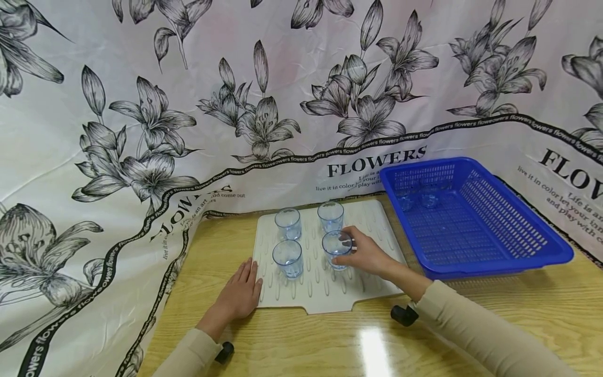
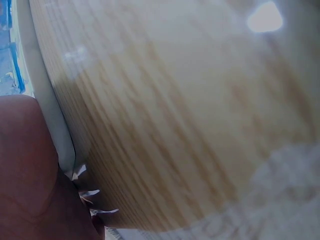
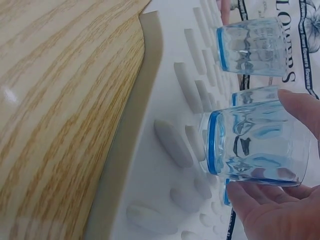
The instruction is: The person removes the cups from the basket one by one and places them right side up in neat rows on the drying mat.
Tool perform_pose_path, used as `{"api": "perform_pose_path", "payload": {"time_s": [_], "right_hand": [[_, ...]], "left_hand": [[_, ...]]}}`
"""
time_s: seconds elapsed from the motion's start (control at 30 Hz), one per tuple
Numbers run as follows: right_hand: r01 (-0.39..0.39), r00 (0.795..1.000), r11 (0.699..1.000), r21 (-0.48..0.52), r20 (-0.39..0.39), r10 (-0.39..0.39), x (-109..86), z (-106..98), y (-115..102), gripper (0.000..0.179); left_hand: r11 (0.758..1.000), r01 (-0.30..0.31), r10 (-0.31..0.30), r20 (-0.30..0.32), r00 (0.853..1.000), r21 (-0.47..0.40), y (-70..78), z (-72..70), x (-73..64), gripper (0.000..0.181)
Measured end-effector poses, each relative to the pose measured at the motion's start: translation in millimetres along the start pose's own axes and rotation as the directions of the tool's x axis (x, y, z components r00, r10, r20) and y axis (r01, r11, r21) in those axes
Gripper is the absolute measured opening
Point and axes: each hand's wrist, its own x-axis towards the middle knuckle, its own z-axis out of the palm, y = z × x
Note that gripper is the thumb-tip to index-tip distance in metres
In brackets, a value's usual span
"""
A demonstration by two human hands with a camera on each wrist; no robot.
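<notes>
On a white ribbed draining tray [image 1: 282, 297] stand several clear bluish drinking glasses in two rows. My right hand [image 1: 369, 256] grips the front right glass [image 3: 255, 145] from its right side, thumb and fingers on opposite sides of its wall. Its base is right at the tray's ribbed surface. Behind it is the back right glass [image 1: 331, 215]; to the left are the front left glass [image 1: 289, 261] and the back left glass [image 1: 288, 225]. My left hand [image 1: 239, 294] rests with extended fingers along the tray's left edge. In the left wrist view only part of that hand shows.
A blue plastic basket [image 1: 499, 269] stands to the right of the tray, with glasses [image 1: 430, 198] at its far left end. The wooden table [image 1: 301, 340] extends in front. A flower-print cloth [image 1: 264, 188] hangs behind and at the left.
</notes>
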Motion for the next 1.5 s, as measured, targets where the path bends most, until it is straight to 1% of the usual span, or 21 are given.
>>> {"api": "perform_pose_path", "payload": {"time_s": [0.17, 0.27, 0.33, 0.43, 0.5, 0.63, 0.73, 0.8, 0.97, 1.07, 1.23, 1.4, 1.5], "right_hand": [[-0.011, 1.0, 1.0, 0.012, -0.002, 0.011, -0.2, 1, 1, 0.087], [-0.012, 1.0, 1.0, 0.014, 0.0, 0.012, -1.3, 1, 0, 0.087], [-0.012, 1.0, 1.0, 0.004, -0.002, 0.012, -2.7, 0, -1, 0.088], [-0.003, 1.0, 0.999, -0.041, -0.013, 0.002, -6.2, -2, -4, 0.09], [0.002, 1.0, 0.997, -0.077, -0.027, -0.004, -9.6, -4, -7, 0.092], [0.014, 0.998, 0.988, -0.156, -0.053, -0.022, -17.4, -8, -16, 0.094], [0.021, 0.997, 0.979, -0.204, -0.063, -0.035, -22.6, -11, -22, 0.093], [0.033, 0.997, 0.974, -0.224, -0.066, -0.049, -26.0, -13, -26, 0.092], [0.057, 0.995, 0.966, -0.253, -0.069, -0.077, -37.0, -21, -34, 0.091], [0.072, 0.993, 0.961, -0.268, -0.067, -0.093, -43.6, -27, -40, 0.091], [0.1, 0.99, 0.948, -0.304, -0.063, -0.125, -51.0, -36, -51, 0.09], [0.103, 0.991, 0.946, -0.307, -0.053, -0.125, -57.1, -45, -58, 0.089], [0.102, 0.991, 0.945, -0.311, -0.047, -0.123, -60.5, -50, -61, 0.088]], "left_hand": [[1.0, -0.004, 0.004, -0.004, 1.0, -0.021, 1.4, -0.1, -2.6, 0.062], [0.999, -0.011, 0.01, -0.022, 1.0, -0.045, 2.9, -1.2, -3.9, 0.062], [0.999, -0.009, 0.008, -0.02, 1.0, -0.034, 3.0, -1.0, -3.8, 0.063], [1.0, -0.009, 0.009, -0.023, 1.0, -0.027, 2.6, 0.2, -2.9, 0.063], [1.0, -0.003, 0.003, -0.011, 1.0, -0.014, 2.1, 1.0, -2.3, 0.062], [0.999, 0.002, -0.002, -0.002, 1.0, -0.045, 2.0, 0.7, -2.0, 0.062], [0.999, 0.005, -0.005, 0.001, 1.0, -0.051, 2.0, 0.2, -2.1, 0.062], [0.999, 0.008, -0.007, 0.005, 1.0, -0.034, 1.5, 0.9, -1.9, 0.062], [1.0, 0.011, -0.011, 0.009, 1.0, -0.013, -2.0, 4.1, -0.2, 0.063], [1.0, 0.005, -0.005, 0.002, 1.0, -0.025, -2.8, 4.1, -0.1, 0.063], [1.0, 0.008, -0.008, -0.003, 1.0, -0.023, -4.0, 2.9, -0.1, 0.063], [1.0, -0.002, 0.002, -0.017, 1.0, -0.019, -3.9, 3.2, 0.7, 0.063], [1.0, -0.004, 0.004, -0.016, 1.0, -0.025, -0.5, 1.0, -0.9, 0.063]]}}
